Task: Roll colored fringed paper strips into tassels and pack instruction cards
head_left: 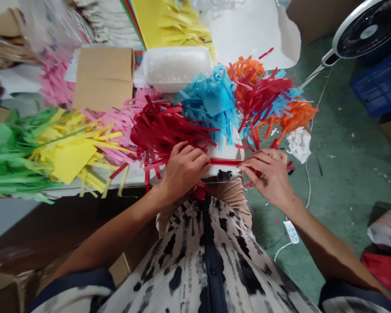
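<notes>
A narrow red paper strip [226, 162] is stretched level between the two hands, right at the near edge of the white surface [226, 152] and just above the person's lap. It looks like a thin, flat band, the same bright red as the heap of red cut-paper strips [164, 128] lying just behind the left hand.

The left hand [185, 167] is curled knuckles-up, its fingers folded down and closed on the strip's left end. The right hand [269, 171] lies flatter, fingers stretched leftward and pinching the strip's right end; a few loose red slivers poke out around it. Both forearms come in from below, elbows spread wide.

Behind the red heap sits a pile of blue paper strips [211, 102], with orange paper strips [247, 69] to its right. Pink paper strips [124, 117], yellow paper strips [74, 152] and green paper strips [9, 161] fan out to the left. A white plastic tub [176, 67] and a brown cardboard box [104, 76] stand farther back.
</notes>
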Demonstrator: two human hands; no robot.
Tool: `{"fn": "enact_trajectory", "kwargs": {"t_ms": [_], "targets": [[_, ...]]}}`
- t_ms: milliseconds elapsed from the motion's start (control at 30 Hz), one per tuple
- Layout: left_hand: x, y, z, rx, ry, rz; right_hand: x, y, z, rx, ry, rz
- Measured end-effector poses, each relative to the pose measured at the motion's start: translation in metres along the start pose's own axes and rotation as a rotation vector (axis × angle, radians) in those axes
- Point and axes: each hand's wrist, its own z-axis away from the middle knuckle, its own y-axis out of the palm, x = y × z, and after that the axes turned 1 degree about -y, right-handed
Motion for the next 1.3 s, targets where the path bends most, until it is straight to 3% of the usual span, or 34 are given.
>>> {"fn": "enact_trajectory", "kwargs": {"t_ms": [167,300,467,533,600,700,900,1033,1167,1300], "targets": [[0.002,-0.005,-0.012,0.143,-0.144,-0.005,0.003,0.002,-0.006,0.001,0.123,0.006],[0.003,-0.008,-0.020,0.196,-0.142,-0.054,0.006,0.006,-0.010,0.020,0.129,0.093],[-0.002,-0.009,-0.021,0.136,-0.127,-0.109,0.019,0.003,-0.013,0.038,0.084,0.296],[-0.007,-0.007,-0.021,0.054,-0.093,-0.124,0.027,0.004,-0.012,0.030,0.021,0.338],[-0.011,-0.003,-0.019,0.005,0.031,-0.089,0.033,0.008,-0.009,0.036,-0.071,0.317],[-0.006,0.002,-0.013,0.022,0.211,-0.007,0.033,0.012,-0.001,0.042,-0.132,0.277],[0.024,-0.011,0.004,-0.018,0.146,-0.110,0.015,0.004,0.005,0.031,-0.130,0.198],[0.009,-0.015,-0.005,-0.033,0.203,-0.088,0.019,0.000,-0.002,0.059,-0.116,0.214],[-0.008,0.000,-0.022,0.034,0.274,-0.090,0.022,0.000,-0.010,0.043,-0.122,0.244],[-0.009,0.012,-0.028,0.095,0.246,-0.125,0.020,0.003,-0.015,0.023,-0.143,0.244]]}}
